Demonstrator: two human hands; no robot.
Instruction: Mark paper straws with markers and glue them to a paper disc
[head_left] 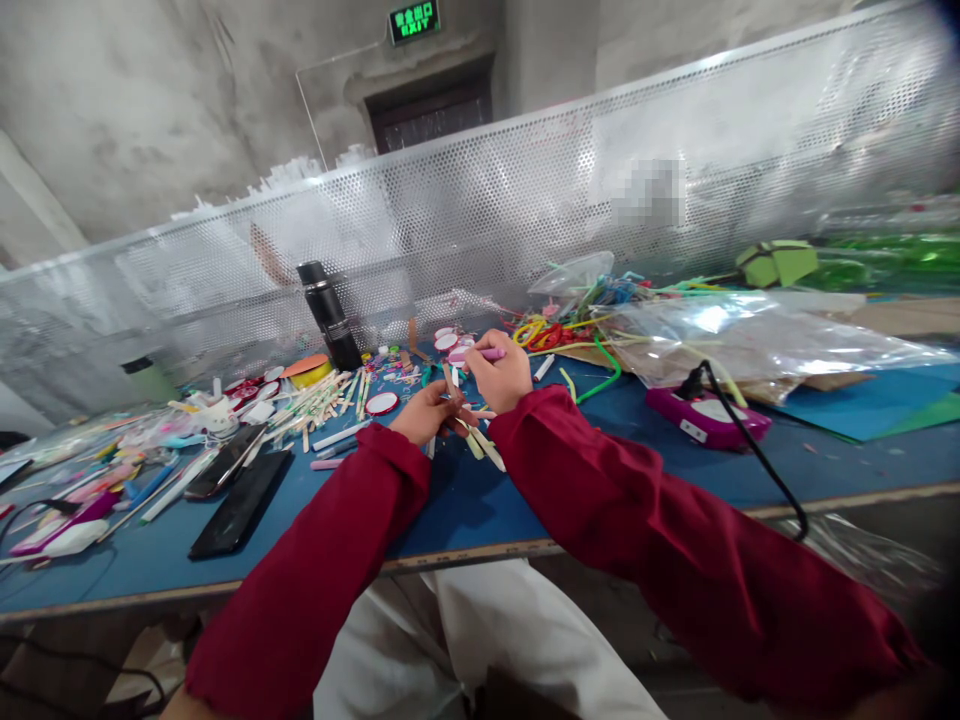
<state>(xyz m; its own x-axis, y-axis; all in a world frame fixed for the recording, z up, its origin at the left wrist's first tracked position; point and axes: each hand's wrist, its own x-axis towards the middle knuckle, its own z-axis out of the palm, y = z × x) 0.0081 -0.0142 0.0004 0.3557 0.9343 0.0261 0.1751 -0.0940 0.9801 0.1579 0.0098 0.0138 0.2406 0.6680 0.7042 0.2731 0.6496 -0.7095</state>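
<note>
My right hand (501, 372) is closed around a pinkish-purple marker (480, 355), held nearly level above the blue table. Just left of it and lower, my left hand (426, 414) pinches a brownish wooden craft stick (452, 382) that stands at a slant between the two hands. Below the fingers, pale craft sticks (489, 448) lie on the tabletop, partly covered by my right sleeve. A white pen (341, 436) rests left of my left hand, and a round red-rimmed lid (382, 404) is behind it.
A black bottle (330, 318) stands behind a pile of craft sticks (322, 402). Two dark phones (241, 503) lie at left among clutter. Right of me are a purple glue-gun-like device or power strip (706, 418) with a black cable and clear plastic bags (750, 335). Perforated metal panels (480, 210) back the table.
</note>
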